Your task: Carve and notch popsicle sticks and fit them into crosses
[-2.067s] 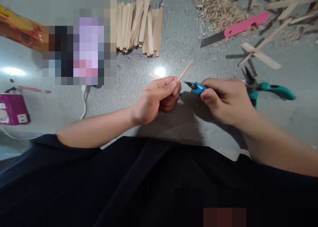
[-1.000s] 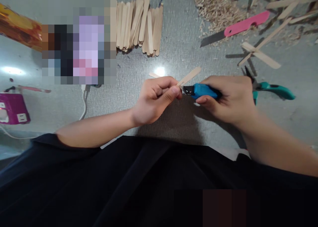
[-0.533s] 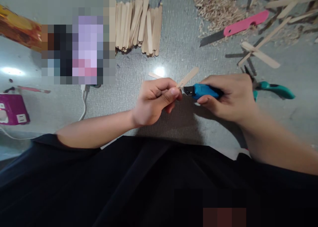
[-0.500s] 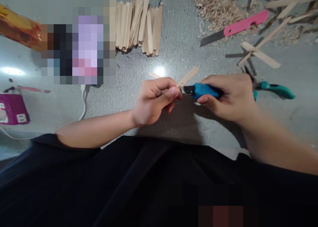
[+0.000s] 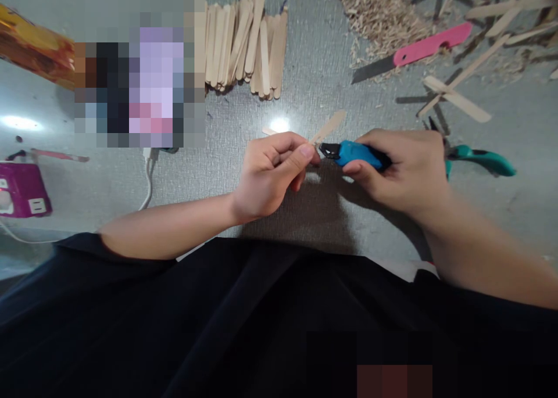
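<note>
Between its thumb and fingers, my left hand (image 5: 276, 174) pinches a pale wooden stick piece (image 5: 329, 126), whose rounded end sticks out up and to the right. Another pale stick end (image 5: 270, 131) shows above the knuckles; whether the two are joined is hidden by the fingers. My right hand (image 5: 403, 168) is wrapped round a blue and black tool (image 5: 360, 156). The tool's dark metal tip points left and lies close beside the stick at my left fingertips. Whether the tip touches the wood is too small to tell.
A pile of flat sticks (image 5: 231, 43) lies at the top. Toward the upper right are wood shavings (image 5: 379, 20), a pink-handled blade (image 5: 431, 45) and crossed sticks (image 5: 462, 101). Green-handled pliers (image 5: 483, 157) lie beyond my right hand. A purple power socket (image 5: 26, 190) sits far left.
The stick piece and my left fingertips have shifted slightly up. The blue tool has moved a little up and left, still in my right hand.
</note>
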`<state>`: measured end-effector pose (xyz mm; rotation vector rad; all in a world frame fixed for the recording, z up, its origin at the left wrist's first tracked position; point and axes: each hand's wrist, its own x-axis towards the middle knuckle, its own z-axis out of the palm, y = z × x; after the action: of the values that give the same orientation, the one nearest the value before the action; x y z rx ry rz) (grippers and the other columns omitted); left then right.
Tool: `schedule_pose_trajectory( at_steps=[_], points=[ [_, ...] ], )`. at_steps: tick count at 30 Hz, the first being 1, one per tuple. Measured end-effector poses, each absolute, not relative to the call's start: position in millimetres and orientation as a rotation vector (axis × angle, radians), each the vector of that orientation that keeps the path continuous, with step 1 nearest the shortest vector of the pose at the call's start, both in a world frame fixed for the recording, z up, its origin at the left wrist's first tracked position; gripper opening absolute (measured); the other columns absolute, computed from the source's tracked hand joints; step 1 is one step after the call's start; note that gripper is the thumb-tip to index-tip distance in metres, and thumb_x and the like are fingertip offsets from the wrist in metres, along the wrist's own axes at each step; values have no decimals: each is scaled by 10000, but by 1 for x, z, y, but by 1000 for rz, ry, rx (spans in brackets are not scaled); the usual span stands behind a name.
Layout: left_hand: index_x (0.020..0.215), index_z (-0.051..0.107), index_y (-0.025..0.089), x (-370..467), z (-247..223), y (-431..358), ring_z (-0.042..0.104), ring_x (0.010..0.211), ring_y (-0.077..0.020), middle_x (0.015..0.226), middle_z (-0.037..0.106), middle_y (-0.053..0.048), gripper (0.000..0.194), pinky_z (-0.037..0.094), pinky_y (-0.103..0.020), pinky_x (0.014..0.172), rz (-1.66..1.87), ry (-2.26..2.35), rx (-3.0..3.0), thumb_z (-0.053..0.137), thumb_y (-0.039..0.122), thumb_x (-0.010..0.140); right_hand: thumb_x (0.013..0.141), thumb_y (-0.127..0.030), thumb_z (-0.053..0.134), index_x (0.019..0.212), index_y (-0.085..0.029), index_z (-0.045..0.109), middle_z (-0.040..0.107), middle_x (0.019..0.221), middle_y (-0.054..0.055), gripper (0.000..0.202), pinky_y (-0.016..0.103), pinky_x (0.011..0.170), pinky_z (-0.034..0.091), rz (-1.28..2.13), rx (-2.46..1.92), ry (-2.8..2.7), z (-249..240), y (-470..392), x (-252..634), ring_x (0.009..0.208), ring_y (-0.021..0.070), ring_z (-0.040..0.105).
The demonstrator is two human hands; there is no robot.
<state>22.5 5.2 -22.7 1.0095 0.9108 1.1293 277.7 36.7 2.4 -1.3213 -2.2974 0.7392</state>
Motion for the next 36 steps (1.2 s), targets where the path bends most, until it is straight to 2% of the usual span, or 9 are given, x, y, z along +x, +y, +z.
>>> schedule_pose_trajectory(
  at_steps=[4,6,13,18,24,28,32,36],
  points=[
    [832,790,222,25,-27,4,460,411,-62,499,564,59,495,406,-251,438,1276,1039,1084,845,666,1043,1088,-929,525,809,-288,651,549,585,22,710,419,588,335,723,-1370,-2274,3,35,278,560,221,550],
    [846,786,222,26,-29,4,458,414,-63,500,554,65,493,412,-254,443,1307,1077,1099,837,671,1045,1096,-922,519,797,-283,630,532,588,16,714,415,594,334,735,-1366,-2269,2,35,278,556,215,538],
    [889,793,223,26,-27,-1,551,443,-69,538,607,59,436,440,-239,468,1283,1070,1163,803,609,1092,1076,-966,498,848,-281,679,588,621,28,744,410,605,333,775,-1335,-2286,0,32,277,577,222,573],
    [896,796,219,24,-25,0,592,448,-79,558,652,44,450,461,-247,477,1254,1057,1222,805,628,1082,1070,-990,465,832,-284,673,626,636,36,774,407,592,331,790,-1348,-2291,1,32,276,598,226,603],
    [934,817,234,23,-26,-1,598,478,-82,607,688,39,406,487,-255,502,1261,1050,1283,825,616,1072,1076,-981,478,823,-272,670,662,666,38,777,408,584,316,808,-1318,-2287,2,32,274,596,213,617],
    [939,830,244,22,-27,-2,607,534,-87,708,761,10,380,519,-276,554,1298,1054,1319,808,591,1093,1071,-985,482,836,-279,698,668,661,38,775,413,592,333,823,-1328,-2280,3,33,274,617,226,647],
    [940,839,251,21,-28,-1,556,572,-96,710,703,8,386,455,-296,551,1302,1097,1344,801,604,1094,1071,-996,452,832,-278,681,685,673,44,790,415,593,343,825,-1331,-2286,5,33,274,610,223,639],
    [937,829,255,21,-26,0,538,627,-106,729,672,7,391,440,-304,585,1322,1133,1368,768,595,1120,1036,-1006,525,821,-279,639,658,635,33,767,419,565,321,839,-1296,-2264,5,34,273,562,212,595]
  ],
)
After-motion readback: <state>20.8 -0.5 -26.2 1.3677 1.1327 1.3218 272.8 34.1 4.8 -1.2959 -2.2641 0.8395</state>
